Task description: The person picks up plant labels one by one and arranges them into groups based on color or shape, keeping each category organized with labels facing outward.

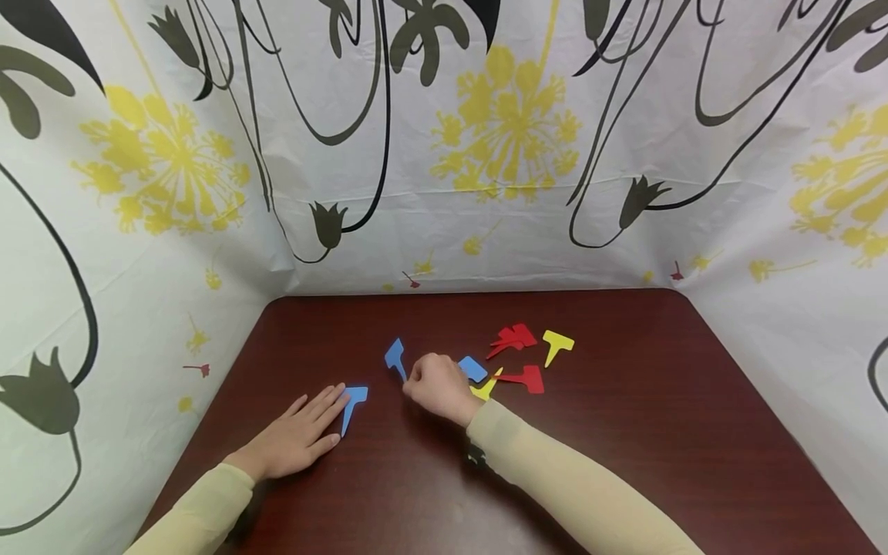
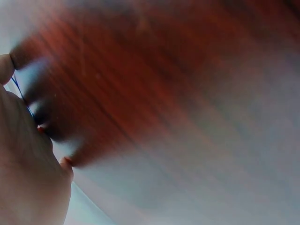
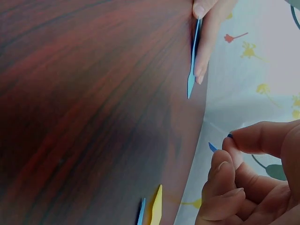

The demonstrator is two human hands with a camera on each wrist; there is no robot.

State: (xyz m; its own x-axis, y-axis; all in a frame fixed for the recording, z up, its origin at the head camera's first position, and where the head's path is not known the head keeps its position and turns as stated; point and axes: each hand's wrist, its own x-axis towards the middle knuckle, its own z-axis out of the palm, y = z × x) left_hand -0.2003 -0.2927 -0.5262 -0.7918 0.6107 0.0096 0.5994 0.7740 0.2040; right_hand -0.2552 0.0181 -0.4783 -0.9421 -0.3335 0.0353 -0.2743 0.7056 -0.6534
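Note:
My left hand lies flat on the table, its fingers straight and touching the head of a blue T-shaped plant label. In the right wrist view that label is seen edge-on beside the left fingers. My right hand pinches another blue plant label by its narrow stem, between thumb and forefinger. Only a small blue tip of it shows in the right wrist view. Close behind the right hand lie a third blue label, partly hidden, and a yellow label.
Red labels lie overlapping farther back, with a single red label in front of them. Another yellow label lies to their right. The dark brown table is bordered by a patterned white cloth.

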